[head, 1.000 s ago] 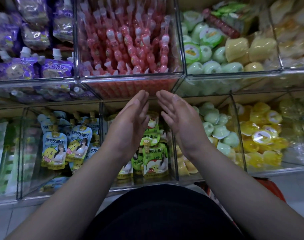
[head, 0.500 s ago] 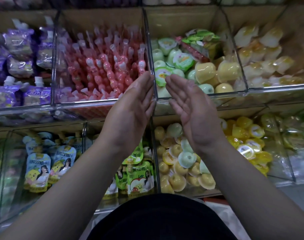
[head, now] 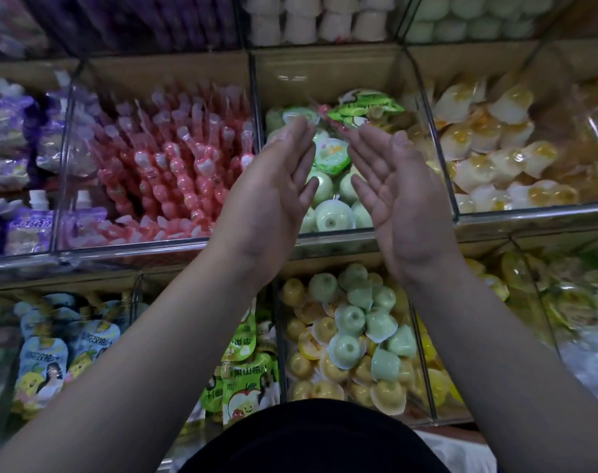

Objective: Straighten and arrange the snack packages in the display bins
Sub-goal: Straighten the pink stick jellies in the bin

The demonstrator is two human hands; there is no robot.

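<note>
The green jelly cups (head: pixel 324 189) I'm working on sit in the middle clear bin (head: pixel 341 234) of the upper row. They lie in a loose heap, some lid up and some on their sides. At the back of that heap a bright green packet (head: pixel 362 109) and a pink strip of sweets (head: pixel 336 127) rest across the cups; I'd judge both to be strays from other bins. My left hand (head: pixel 273 196) and right hand (head: pixel 396 203) hover over this bin with palms facing each other and fingers straight and together. Neither holds anything, and I can't tell whether the fingertips touch the cups. So I read this bin as not yet sorted: the strays need lifting out and the cups need gathering. To the left, the pink bottle-shaped jelly sticks (head: pixel 174 165) stand in fairly even rows and look finished or nearly so. To the right, the orange-filled cups (head: pixel 495 148) are piled loosely. Below, a bin mixes yellow and green cups (head: pixel 348 336), which looks like the biggest job left, while the green apple drink pouches (head: pixel 246 380) beside it stand mostly upright. By my estimate most of the task lies ahead.
</note>
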